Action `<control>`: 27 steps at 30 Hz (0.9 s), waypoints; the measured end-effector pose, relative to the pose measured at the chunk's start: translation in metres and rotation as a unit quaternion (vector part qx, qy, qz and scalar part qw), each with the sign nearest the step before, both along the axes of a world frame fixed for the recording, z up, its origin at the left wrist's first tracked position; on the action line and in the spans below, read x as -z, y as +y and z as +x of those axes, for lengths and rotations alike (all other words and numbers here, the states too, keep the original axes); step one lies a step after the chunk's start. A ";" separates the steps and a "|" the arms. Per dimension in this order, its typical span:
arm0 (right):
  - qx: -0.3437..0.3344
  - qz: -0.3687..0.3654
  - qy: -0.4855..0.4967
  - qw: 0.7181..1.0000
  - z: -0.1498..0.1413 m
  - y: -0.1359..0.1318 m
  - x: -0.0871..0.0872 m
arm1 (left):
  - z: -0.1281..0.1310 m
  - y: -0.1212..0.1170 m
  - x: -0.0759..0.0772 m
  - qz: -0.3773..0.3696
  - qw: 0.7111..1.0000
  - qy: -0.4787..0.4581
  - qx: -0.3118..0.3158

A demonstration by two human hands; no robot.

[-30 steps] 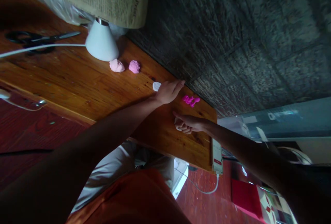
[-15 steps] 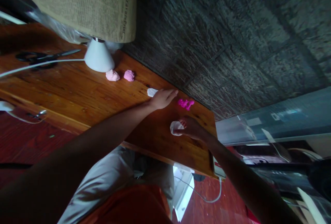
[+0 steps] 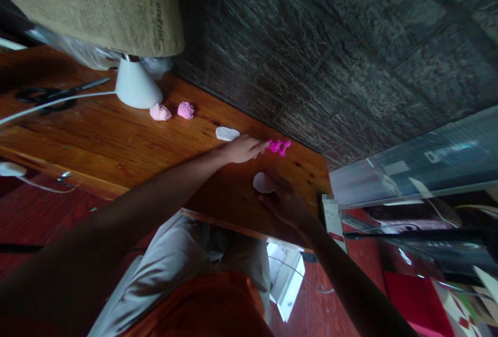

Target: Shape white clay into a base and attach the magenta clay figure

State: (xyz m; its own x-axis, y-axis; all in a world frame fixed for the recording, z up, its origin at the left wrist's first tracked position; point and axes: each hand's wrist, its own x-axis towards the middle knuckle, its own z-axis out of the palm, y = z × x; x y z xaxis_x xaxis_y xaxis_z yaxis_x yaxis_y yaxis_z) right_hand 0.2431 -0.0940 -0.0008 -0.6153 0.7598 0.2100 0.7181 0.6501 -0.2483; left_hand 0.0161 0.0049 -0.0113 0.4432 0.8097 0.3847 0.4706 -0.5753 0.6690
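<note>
My left hand reaches across the wooden table, fingers stretched out, their tips touching a small magenta clay figure near the wall. My right hand lies in shadow on the table just behind a flattened white clay lump. Its fingers rest at the lump's edge without gripping it. Another flat white clay piece lies beside my left wrist.
Two pink clay lumps sit by a white lamp base under a newsprint shade. Scissors and a white cable lie far left. A phone sits at the table's right edge. A dark stone-look wall backs the table.
My right hand has set the white lump down on the table and drawn back a little. My left hand slid off the flat white piece to touch the magenta figure.
</note>
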 end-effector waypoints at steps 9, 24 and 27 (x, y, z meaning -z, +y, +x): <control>-0.072 -0.006 -0.094 0.993 0.008 -0.028 -0.006 | 0.001 -0.002 -0.001 -0.005 1.000 0.025 0.000; 0.048 -0.032 0.058 0.997 0.008 -0.011 -0.006 | 0.010 -0.031 -0.013 -0.012 0.975 0.178 0.135; 0.150 0.017 0.078 0.985 0.016 -0.003 0.007 | 0.008 -0.039 -0.013 -0.046 0.976 0.166 0.131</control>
State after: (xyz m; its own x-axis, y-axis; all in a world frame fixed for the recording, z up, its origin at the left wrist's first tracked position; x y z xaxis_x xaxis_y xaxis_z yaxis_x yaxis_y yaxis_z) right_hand 0.2586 -0.0966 -0.0074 -0.3213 0.8937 0.3131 0.8344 0.4236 -0.3526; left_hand 0.0243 -0.0339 0.0016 0.7283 0.6755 0.1150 0.5148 -0.6501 0.5589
